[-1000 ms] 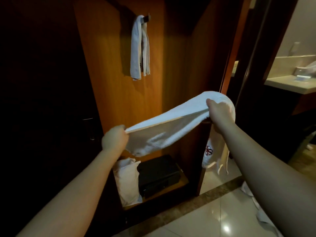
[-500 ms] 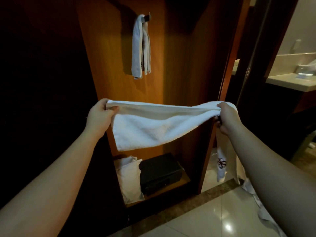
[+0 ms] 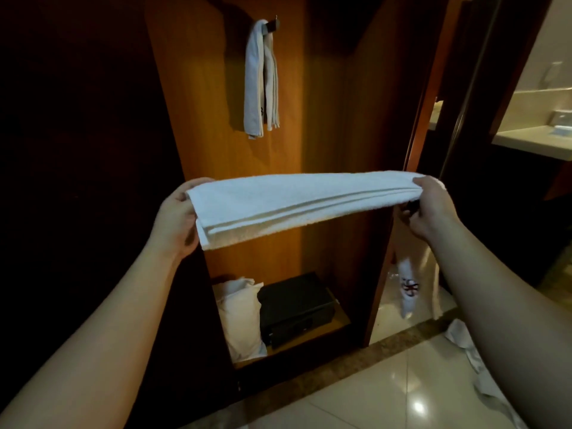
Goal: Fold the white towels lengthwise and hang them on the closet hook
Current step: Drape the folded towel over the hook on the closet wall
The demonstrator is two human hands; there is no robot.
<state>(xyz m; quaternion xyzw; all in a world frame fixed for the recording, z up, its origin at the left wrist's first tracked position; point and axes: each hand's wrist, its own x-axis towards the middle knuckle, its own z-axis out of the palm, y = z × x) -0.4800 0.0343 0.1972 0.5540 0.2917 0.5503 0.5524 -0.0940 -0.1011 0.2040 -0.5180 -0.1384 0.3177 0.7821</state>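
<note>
Change: the white towel (image 3: pixel 297 205), a loose single fold half a second ago, is now stacked in narrow lengthwise layers.
Grip: its ends are pinched by the left hand (image 3: pixel 173 221) and right hand (image 3: pixel 430 205), fingers curled.
Position: held level below the closet hook (image 3: pixel 272 26), where a hung towel (image 3: pixel 260 78) is draped.
Meaning: folding appears done; hanging remains.

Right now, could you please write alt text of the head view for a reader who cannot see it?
Two hands, left hand and right hand, hold a folded white towel stretched level before an open wooden closet. Another white towel hangs from the hook above.

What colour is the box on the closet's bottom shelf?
Black. The box shows in the head view, beside a white pillow.
</note>
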